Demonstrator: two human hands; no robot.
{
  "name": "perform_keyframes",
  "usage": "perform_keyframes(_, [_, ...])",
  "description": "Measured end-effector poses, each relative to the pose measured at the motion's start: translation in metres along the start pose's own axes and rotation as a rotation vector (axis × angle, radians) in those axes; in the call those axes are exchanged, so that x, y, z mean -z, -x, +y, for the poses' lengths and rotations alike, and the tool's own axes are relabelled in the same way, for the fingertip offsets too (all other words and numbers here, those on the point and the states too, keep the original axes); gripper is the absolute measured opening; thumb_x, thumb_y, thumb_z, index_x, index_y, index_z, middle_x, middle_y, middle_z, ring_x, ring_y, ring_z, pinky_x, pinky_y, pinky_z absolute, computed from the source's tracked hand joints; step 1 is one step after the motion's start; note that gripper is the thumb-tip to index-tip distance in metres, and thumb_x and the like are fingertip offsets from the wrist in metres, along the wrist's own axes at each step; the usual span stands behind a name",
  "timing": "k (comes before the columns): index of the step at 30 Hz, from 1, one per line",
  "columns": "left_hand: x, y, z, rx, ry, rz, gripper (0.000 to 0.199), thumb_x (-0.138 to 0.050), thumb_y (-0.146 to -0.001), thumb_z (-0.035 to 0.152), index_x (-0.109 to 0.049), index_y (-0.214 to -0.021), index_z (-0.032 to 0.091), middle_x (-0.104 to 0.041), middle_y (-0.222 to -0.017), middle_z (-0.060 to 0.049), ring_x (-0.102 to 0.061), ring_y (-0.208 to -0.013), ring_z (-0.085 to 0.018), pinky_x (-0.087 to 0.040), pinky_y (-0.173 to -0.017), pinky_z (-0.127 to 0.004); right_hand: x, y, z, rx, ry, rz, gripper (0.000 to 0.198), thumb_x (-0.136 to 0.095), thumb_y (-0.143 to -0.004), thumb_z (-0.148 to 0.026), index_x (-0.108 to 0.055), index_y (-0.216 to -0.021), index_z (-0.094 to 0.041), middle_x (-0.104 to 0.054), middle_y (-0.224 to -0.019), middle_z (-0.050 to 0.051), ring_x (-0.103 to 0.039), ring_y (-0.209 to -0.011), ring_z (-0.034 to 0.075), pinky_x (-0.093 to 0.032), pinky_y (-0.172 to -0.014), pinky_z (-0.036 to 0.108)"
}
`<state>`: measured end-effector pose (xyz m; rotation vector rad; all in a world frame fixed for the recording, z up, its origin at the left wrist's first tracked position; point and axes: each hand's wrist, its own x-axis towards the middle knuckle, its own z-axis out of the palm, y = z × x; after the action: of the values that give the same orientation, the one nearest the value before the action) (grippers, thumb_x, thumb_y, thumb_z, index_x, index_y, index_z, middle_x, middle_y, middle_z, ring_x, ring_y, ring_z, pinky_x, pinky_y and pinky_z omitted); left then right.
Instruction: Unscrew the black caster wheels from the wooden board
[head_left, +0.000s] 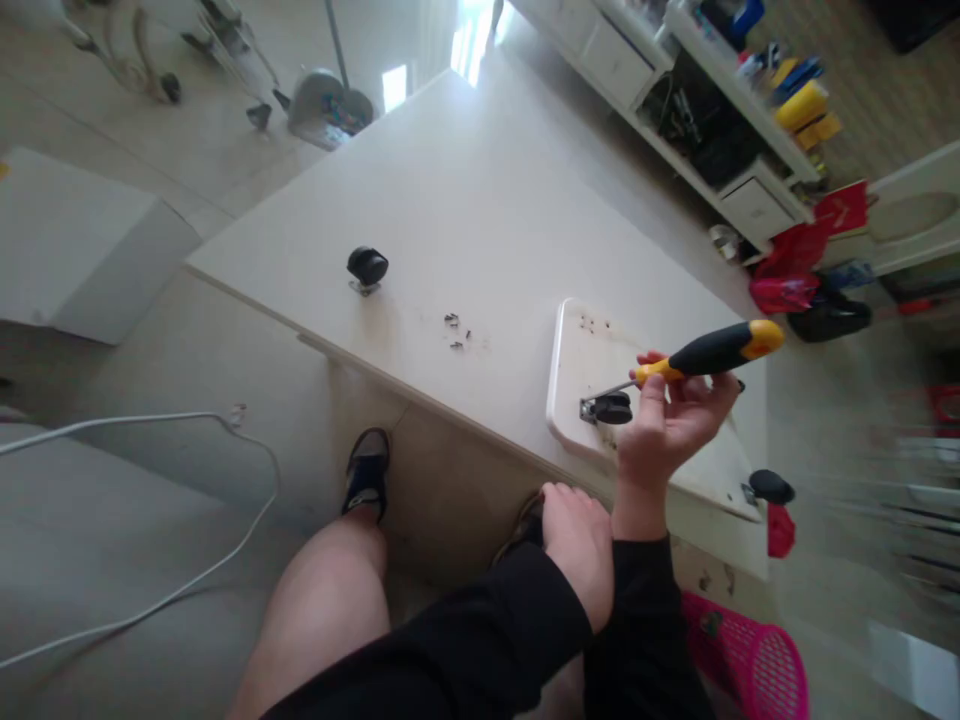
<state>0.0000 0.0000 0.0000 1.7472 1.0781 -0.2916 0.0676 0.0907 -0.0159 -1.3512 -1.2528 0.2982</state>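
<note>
My right hand [679, 415] is closed on a screwdriver [716, 350] with a black and yellow handle. Its metal shaft slants down to the bracket of a black caster wheel [613, 407], though the exact contact at the tip is too small to tell. This caster sits on a pale board with rounded corners [566, 370], which lies on the white tabletop [480, 200]. Below the table edge, my left hand [576, 540] rests against my right wrist, its fingers curled and their tips hidden. Several small screws [454, 322] lie loose left of the board.
Another black caster [367, 265] stands at the tabletop's left, and one more [771, 487] is at the board's right end. A pink basket [765, 655] is at lower right. A white cable [255, 530] trails at left. Cabinet drawers [615, 60] line the back.
</note>
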Motion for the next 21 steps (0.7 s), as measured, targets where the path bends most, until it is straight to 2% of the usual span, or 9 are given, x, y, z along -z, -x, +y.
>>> perform_keyframes(6, [-0.001, -0.001, 0.001, 0.003, -0.008, 0.005, 0.042, -0.040, -0.108, 0.009, -0.069, -0.138, 0.011, -0.071, -0.138, -0.019, -0.065, -0.133, -0.033, -0.047, -0.108, -0.044, 0.001, -0.005, 0.008, 0.001, -0.067, -0.019, 0.035, -0.061, -0.085, -0.025, -0.045, -0.116, -0.027, -0.066, -0.094, -0.003, -0.071, -0.083, 0.015, -0.060, -0.080, 0.035])
perform_keyframes(11, [0.003, 0.000, 0.002, 0.011, 0.004, 0.002, 0.043, -0.038, -0.108, 0.008, -0.070, -0.136, 0.012, -0.072, -0.137, -0.019, -0.065, -0.133, -0.032, -0.047, -0.108, -0.044, -0.004, -0.011, 0.018, 0.043, 0.021, 0.056, 0.055, -0.077, -0.083, -0.039, -0.044, -0.124, -0.027, -0.062, -0.088, -0.006, -0.065, -0.067, 0.013, -0.062, -0.070, 0.034])
perform_keyframes(16, [0.003, 0.000, 0.001, 0.017, 0.009, 0.018, 0.043, -0.038, -0.109, 0.008, -0.070, -0.137, 0.010, -0.071, -0.139, -0.018, -0.064, -0.134, -0.033, -0.047, -0.109, -0.044, -0.004, -0.015, 0.019, 0.082, 0.012, 0.139, 0.064, -0.091, -0.073, -0.039, -0.040, -0.110, -0.028, -0.057, -0.110, -0.003, -0.071, -0.074, 0.013, -0.067, -0.068, 0.037])
perform_keyframes(18, [0.003, 0.000, 0.001, 0.009, 0.009, 0.025, 0.042, -0.038, -0.108, 0.007, -0.070, -0.136, 0.010, -0.071, -0.139, -0.018, -0.064, -0.134, -0.033, -0.047, -0.109, -0.044, -0.005, -0.014, 0.017, 0.064, -0.027, 0.150, 0.061, -0.089, -0.074, -0.035, -0.042, -0.113, -0.027, -0.057, -0.101, -0.005, -0.073, -0.075, 0.014, -0.068, -0.074, 0.038])
perform_keyframes(21, [0.003, -0.002, 0.000, 0.007, 0.009, 0.029, 0.041, -0.039, -0.108, 0.007, -0.071, -0.135, 0.011, -0.073, -0.137, -0.019, -0.067, -0.131, -0.033, -0.049, -0.107, -0.045, -0.006, -0.012, 0.014, 0.014, -0.102, 0.112, 0.049, -0.074, -0.084, -0.030, -0.043, -0.121, -0.025, -0.063, -0.090, -0.006, -0.076, -0.084, 0.016, -0.063, -0.078, 0.036])
